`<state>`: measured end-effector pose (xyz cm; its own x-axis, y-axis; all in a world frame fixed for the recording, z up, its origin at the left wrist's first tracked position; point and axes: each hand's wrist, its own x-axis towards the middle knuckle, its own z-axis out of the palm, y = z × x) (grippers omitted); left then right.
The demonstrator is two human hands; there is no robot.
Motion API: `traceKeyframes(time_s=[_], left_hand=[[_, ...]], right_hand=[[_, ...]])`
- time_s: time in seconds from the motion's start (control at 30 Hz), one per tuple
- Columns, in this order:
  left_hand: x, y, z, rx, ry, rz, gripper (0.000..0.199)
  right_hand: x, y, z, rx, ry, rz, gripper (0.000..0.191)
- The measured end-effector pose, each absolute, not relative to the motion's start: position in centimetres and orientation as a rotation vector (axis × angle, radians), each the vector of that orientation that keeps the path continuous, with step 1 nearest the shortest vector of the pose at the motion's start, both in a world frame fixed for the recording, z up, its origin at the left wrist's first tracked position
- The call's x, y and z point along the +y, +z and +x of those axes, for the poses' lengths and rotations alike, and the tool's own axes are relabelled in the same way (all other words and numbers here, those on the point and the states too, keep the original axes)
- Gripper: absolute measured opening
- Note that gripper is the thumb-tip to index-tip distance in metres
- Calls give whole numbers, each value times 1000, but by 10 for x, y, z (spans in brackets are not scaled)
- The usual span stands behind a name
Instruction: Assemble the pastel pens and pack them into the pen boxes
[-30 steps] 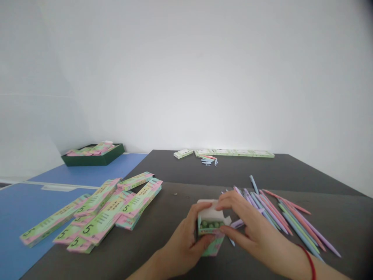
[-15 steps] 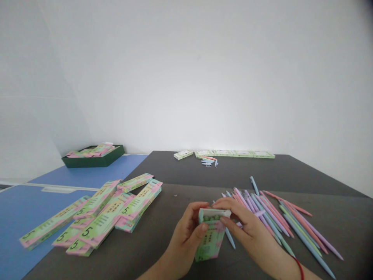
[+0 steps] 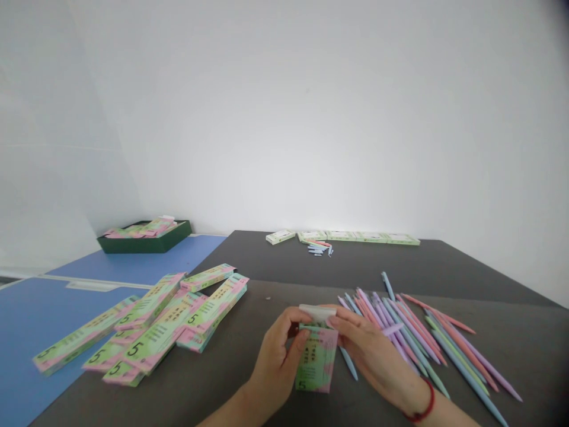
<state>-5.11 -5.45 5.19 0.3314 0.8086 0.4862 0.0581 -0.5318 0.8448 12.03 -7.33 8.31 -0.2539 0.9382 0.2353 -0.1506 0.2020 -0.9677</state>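
Observation:
A small green and pink carton point(image 3: 316, 362), marked with a 5, is held upright between my two hands above the dark table. My left hand point(image 3: 280, 359) grips its left side, thumb on the front face. On the right, the fingers of my right hand point(image 3: 368, 350) are at the top edge, pinching near the white end flap point(image 3: 317, 314), which stands up. The carton's contents are out of sight. Just right of my right hand lies a loose pile of pastel pens point(image 3: 400, 323) in purple, pink, blue and green.
Several similar cartons point(image 3: 155, 332) lie heaped at the left. A dark green tray point(image 3: 146, 243) with more cartons stands on the blue surface point(image 3: 111, 270) behind. Pale green boxes point(image 3: 371, 236) line the table's far edge, with small pens point(image 3: 319, 249) before them.
The carton has turned so its front faces me more squarely, and the green ends inside it no longer show. My right hand has shifted left, and the white flap now stands higher.

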Motion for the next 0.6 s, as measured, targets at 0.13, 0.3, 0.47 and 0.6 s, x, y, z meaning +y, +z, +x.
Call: traceKeyframes(time_s=[0.13, 0.3, 0.47, 0.6], left_hand=[[-54, 54, -52, 753, 1242, 1830, 14], [-55, 53, -49, 717, 1279, 1679, 9], [-55, 53, -45, 605, 1240, 1511, 17], [-53, 52, -46, 597, 1205, 1501, 18]], right_hand=[[-67, 95, 124, -1676, 972, -978, 26], [-69, 97, 134, -1998, 589, -906, 38], [-74, 93, 138, -2084, 482, -968, 33], [-72, 95, 134, -2036, 379, -1128, 30]])
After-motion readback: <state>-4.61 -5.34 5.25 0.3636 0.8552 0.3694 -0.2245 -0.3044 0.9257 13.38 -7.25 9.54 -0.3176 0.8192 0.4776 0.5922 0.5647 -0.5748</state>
